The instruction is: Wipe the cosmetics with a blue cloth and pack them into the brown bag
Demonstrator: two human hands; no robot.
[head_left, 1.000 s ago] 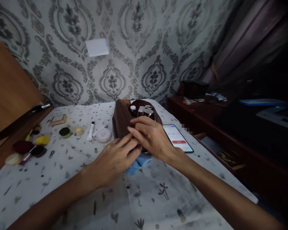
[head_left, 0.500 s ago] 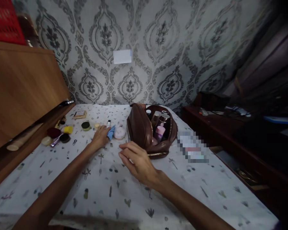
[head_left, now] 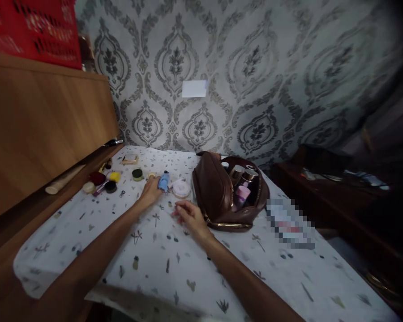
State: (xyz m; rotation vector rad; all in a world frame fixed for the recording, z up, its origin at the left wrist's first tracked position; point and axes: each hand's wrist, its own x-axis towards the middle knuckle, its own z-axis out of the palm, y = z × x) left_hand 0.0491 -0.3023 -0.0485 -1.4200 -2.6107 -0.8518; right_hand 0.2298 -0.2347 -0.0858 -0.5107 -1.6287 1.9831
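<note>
My left hand is closed at the fingertips on a small crumpled blue cloth. Beside the cloth lies a round, pale pink powder compact. My right hand is held loosely curled just in front of the compact, its fingers a little apart and nothing visible in them. Right of it stands a brown makeup bag, unzipped, with several bottles inside, among them a pink-capped tube. A dark green round jar stands left of my left hand.
At the left of the patterned tablecloth lie several cosmetics, including a yellow item and a dark round jar. A flat box lies further back. Wooden furniture bounds the left; a blurred-out item lies right of the bag.
The view has turned left, so everything sits further right in the picture. The blue cloth stays at my left fingertips. My right hand has drawn slightly nearer to the compact.
</note>
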